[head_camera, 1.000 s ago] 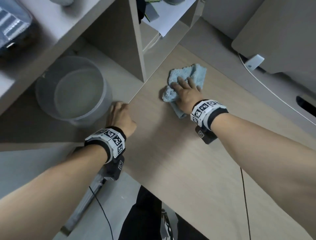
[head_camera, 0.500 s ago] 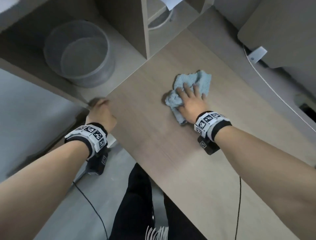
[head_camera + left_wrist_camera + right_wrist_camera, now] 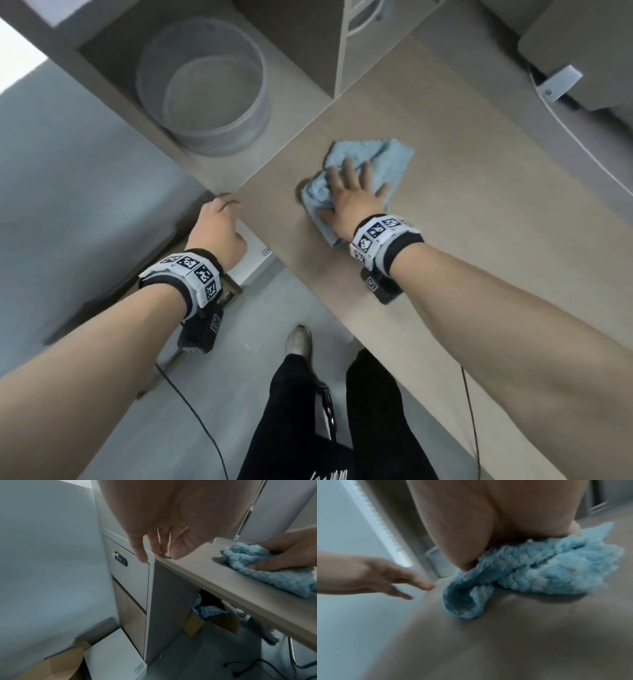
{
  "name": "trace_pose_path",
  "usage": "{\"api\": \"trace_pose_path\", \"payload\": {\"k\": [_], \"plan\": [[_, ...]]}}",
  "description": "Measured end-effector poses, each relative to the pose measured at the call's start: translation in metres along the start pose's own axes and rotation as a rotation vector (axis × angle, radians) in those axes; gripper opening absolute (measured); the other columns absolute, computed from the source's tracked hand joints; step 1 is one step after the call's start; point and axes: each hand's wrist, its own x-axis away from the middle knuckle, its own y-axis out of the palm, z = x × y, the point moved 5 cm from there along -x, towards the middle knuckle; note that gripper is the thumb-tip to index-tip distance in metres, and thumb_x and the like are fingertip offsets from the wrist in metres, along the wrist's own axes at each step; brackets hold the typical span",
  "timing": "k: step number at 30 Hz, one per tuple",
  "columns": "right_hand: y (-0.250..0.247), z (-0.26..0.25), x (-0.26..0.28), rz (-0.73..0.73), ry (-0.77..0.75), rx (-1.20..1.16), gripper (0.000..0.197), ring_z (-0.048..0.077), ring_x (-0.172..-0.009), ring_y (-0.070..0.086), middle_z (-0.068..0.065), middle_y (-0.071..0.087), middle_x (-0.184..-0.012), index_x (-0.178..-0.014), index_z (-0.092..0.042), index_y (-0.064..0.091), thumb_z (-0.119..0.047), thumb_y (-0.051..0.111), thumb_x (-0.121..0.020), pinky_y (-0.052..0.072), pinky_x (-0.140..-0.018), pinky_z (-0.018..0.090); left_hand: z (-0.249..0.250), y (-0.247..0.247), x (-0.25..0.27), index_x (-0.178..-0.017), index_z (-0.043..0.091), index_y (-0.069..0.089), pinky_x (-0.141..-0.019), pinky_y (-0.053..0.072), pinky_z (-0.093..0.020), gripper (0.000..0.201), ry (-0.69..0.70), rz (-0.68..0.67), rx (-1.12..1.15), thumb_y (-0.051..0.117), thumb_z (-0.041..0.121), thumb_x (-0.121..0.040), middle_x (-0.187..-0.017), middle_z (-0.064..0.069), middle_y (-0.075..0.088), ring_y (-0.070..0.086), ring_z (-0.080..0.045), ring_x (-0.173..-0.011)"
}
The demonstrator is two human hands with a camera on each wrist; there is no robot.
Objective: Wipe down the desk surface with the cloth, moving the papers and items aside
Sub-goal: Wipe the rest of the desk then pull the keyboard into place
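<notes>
While we look down from the head view, these are our notes.

Cloth: we see the light blue cloth (image 3: 373, 164) crumpled on the desk (image 3: 479, 212), near its left corner.
Right hand: our right hand (image 3: 352, 202) lies flat on the cloth, fingers straight and slightly spread, pressing it to the wood; a fold sticks out beneath the wrist toward the front edge.
Right wrist view: blurred; we make out the palm on the cloth (image 3: 539, 572) and a rolled fold at its near side.
Left hand: our left hand (image 3: 219, 226) rests at the desk's left front corner, fingers loosely bent and holding nothing; in the left wrist view the fingertips (image 3: 142, 557) touch the corner edge.
Bin: we note a grey round bin (image 3: 205, 85) in the open shelf bay left of the desk, well apart from the cloth.
Drawers: we see a white drawer unit (image 3: 130, 577) with a lock (image 3: 120, 558) below the left hand.
Under desk: a cardboard box (image 3: 211, 623) with crumpled stuff inside.
Far right: a white cable (image 3: 565, 137) runs along the back.
</notes>
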Motion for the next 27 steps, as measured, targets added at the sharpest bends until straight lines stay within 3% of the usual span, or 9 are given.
{"api": "trace_pose_path", "payload": {"k": [3, 6, 8, 10, 14, 18, 21, 24, 27], "plan": [[0.033, -0.077, 0.022, -0.100, -0.263, 0.046, 0.076, 0.030, -0.151, -0.012, -0.003, -0.003, -0.166, -0.155, -0.032, 0.017, -0.025, 0.057, -0.091, -0.001, -0.113, 0.070, -0.011, 0.000, 0.001, -0.139, 0.005, 0.047, -0.112, 0.033, -0.036, 0.069, 0.047, -0.045, -0.045, 0.048, -0.005, -0.071, -0.151, -0.006, 0.037, 0.035, -0.031, -0.136], [0.034, -0.073, 0.027, -0.073, -0.345, -0.022, 0.073, 0.024, -0.152, 0.001, -0.005, 0.011, -0.165, -0.151, -0.032, 0.032, -0.014, 0.061, -0.086, 0.008, -0.119, 0.059, -0.013, 0.001, 0.000, -0.141, 0.005, 0.046, -0.115, 0.029, -0.033, 0.071, 0.078, -0.076, -0.036, 0.048, -0.005, -0.071, -0.154, -0.006, 0.034, 0.034, -0.029, -0.139], [0.020, -0.044, 0.017, 0.016, -0.255, -0.046, 0.072, 0.025, -0.152, 0.007, -0.003, 0.014, -0.164, -0.151, -0.029, 0.033, -0.021, 0.064, -0.087, 0.018, -0.119, 0.055, -0.017, -0.001, 0.000, -0.142, 0.007, 0.045, -0.115, 0.029, -0.033, 0.070, 0.079, -0.083, -0.020, 0.047, -0.004, -0.073, -0.156, -0.004, 0.032, 0.033, -0.028, -0.140], [0.004, -0.015, 0.002, 0.065, -0.109, -0.033, 0.074, 0.027, -0.152, 0.005, -0.002, 0.009, -0.165, -0.153, -0.029, 0.027, -0.029, 0.064, -0.089, 0.019, -0.118, 0.055, -0.019, 0.000, 0.002, -0.142, 0.008, 0.045, -0.115, 0.029, -0.033, 0.069, 0.065, -0.091, -0.005, 0.046, -0.002, -0.074, -0.157, -0.003, 0.031, 0.032, -0.028, -0.140], [-0.007, -0.042, -0.019, 0.043, -0.017, 0.025, 0.075, 0.028, -0.151, -0.003, -0.003, 0.000, -0.165, -0.156, -0.029, 0.017, -0.028, 0.057, -0.092, 0.010, -0.119, 0.058, -0.019, -0.004, 0.007, -0.143, 0.009, 0.044, -0.118, 0.024, -0.032, 0.069, 0.052, -0.101, 0.025, 0.046, -0.001, -0.075, -0.157, -0.004, 0.030, 0.029, -0.028, -0.142], [0.029, -0.115, 0.000, -0.023, -0.291, 0.112, 0.075, 0.029, -0.151, -0.010, -0.003, -0.003, -0.166, -0.157, -0.028, 0.012, -0.036, 0.053, -0.094, 0.001, -0.118, 0.062, -0.013, -0.011, 0.006, -0.142, 0.008, 0.046, -0.116, 0.024, -0.031, 0.062, 0.047, -0.097, 0.019, 0.048, 0.003, -0.080, -0.155, -0.006, 0.035, 0.031, -0.029, -0.141], [0.047, -0.110, 0.022, -0.088, -0.418, 0.142, 0.076, 0.024, -0.151, -0.011, -0.007, -0.004, -0.165, -0.156, -0.032, 0.015, -0.027, 0.057, -0.092, -0.002, -0.120, 0.056, -0.012, -0.012, 0.005, -0.138, 0.007, 0.049, -0.115, 0.028, -0.034, 0.059, 0.039, -0.091, 0.028, 0.048, 0.002, -0.079, -0.153, -0.007, 0.037, 0.035, -0.031, -0.138], [0.033, -0.059, 0.022, -0.015, -0.325, 0.085, 0.072, 0.023, -0.152, -0.007, -0.010, 0.000, -0.165, -0.155, -0.036, 0.016, -0.040, 0.055, -0.094, 0.002, -0.121, 0.053, -0.012, -0.011, 0.007, -0.138, 0.004, 0.048, -0.114, 0.030, -0.033, 0.061, 0.023, -0.087, 0.036, 0.045, -0.002, -0.077, -0.154, -0.008, 0.035, 0.035, -0.031, -0.138], [0.010, -0.025, 0.004, 0.042, -0.110, -0.021, 0.071, 0.025, -0.152, -0.008, -0.008, -0.001, -0.165, -0.155, -0.036, 0.016, -0.038, 0.054, -0.095, 0.003, -0.120, 0.056, -0.008, -0.008, 0.011, -0.140, 0.004, 0.044, -0.112, 0.030, -0.034, 0.063, 0.000, -0.099, 0.034, 0.044, -0.001, -0.078, -0.155, -0.006, 0.031, 0.032, -0.031, -0.138]]}}
